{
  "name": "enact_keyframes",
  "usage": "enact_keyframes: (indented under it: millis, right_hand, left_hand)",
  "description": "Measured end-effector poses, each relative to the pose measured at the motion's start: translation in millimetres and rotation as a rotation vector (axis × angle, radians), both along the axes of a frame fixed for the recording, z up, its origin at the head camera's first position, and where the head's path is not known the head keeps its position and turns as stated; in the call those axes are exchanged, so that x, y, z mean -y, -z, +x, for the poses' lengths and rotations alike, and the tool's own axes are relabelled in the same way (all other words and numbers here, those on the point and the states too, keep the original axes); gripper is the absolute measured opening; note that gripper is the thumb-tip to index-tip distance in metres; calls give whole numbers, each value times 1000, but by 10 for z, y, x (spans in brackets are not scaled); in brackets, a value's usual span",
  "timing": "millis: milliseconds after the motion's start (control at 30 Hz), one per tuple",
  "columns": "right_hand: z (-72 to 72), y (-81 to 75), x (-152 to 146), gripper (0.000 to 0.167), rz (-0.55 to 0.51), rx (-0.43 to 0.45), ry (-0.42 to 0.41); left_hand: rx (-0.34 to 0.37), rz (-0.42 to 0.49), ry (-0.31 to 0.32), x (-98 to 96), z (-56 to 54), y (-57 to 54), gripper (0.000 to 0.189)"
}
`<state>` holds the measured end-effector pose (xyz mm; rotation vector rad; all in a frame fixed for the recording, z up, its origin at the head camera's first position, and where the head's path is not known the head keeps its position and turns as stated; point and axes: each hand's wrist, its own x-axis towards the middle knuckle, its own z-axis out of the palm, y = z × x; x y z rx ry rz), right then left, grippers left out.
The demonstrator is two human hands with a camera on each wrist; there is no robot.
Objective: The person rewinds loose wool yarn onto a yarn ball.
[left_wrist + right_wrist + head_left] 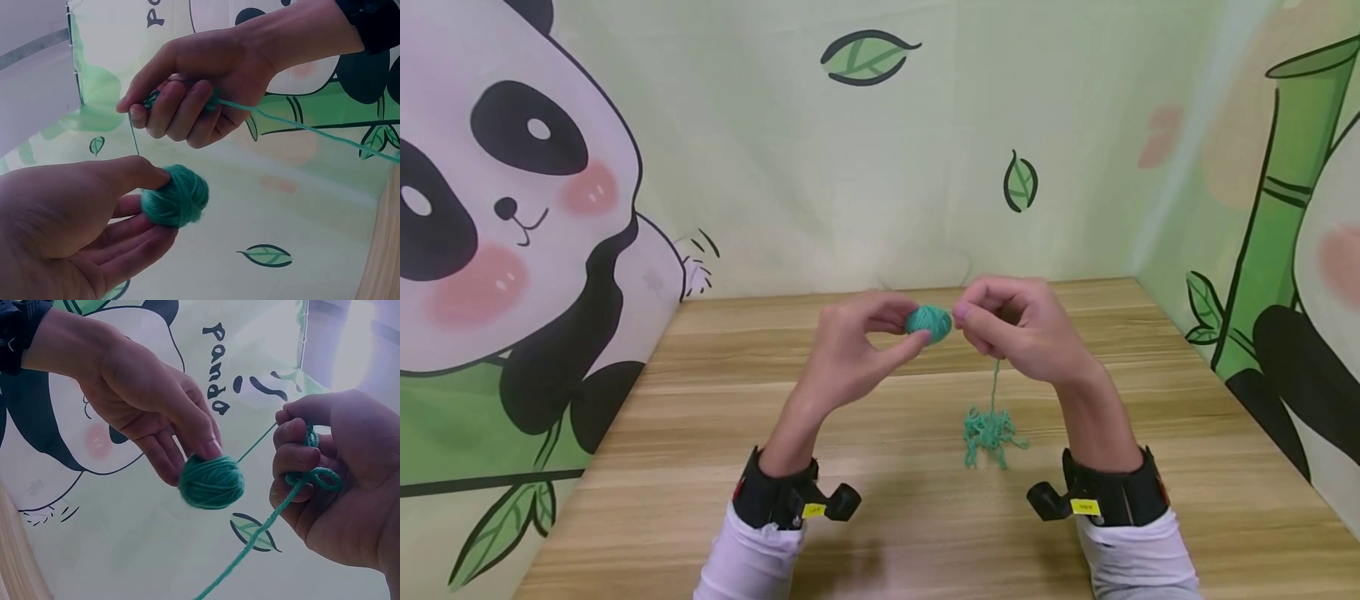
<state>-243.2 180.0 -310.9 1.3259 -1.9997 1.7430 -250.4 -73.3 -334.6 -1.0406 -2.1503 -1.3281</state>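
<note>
A small teal ball of yarn [929,323] is held up over the table by my left hand [857,350], thumb on one side and fingertips on the other. Close beside it, my right hand [1026,329] pinches the strand between thumb and forefinger. In the right wrist view, loops of yarn [312,472] lie bunched inside the curled fingers of that hand, and a short taut strand [257,442] runs across to the ball. From below the right hand a length of yarn [995,387] hangs down to a loose tangle of teal yarn [990,429].
The wooden table [700,500] stretches under both arms. Behind it hangs a pale green cloth backdrop [760,167] printed with pandas, bamboo and leaves, which also lines the left and right sides. Each wrist wears a black strap with a small camera [842,502].
</note>
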Motion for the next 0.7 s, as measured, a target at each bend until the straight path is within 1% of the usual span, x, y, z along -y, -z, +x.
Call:
enact_keyframes:
  millis: [133, 233, 333, 533, 700]
  right_hand:
    - [-5, 21, 9, 22, 46, 8, -14]
    - [-24, 37, 24, 20, 74, 6, -51]
    - [-42, 47, 42, 19, 91, -2, -89]
    - [-52, 54, 78, 25, 148, -12, -125]
    - [-50, 59, 92, 24, 238, -16, -129]
  left_hand:
    - [1, 92, -24, -7, -3, 1, 28]
    - [-9, 152, -41, -17, -3, -5, 28]
    - [-6, 208, -49, -23, 11, -20, 29]
    - [29, 307, -35, -29, 44, -40, 29]
    - [60, 365, 2, -30, 74, -60, 29]
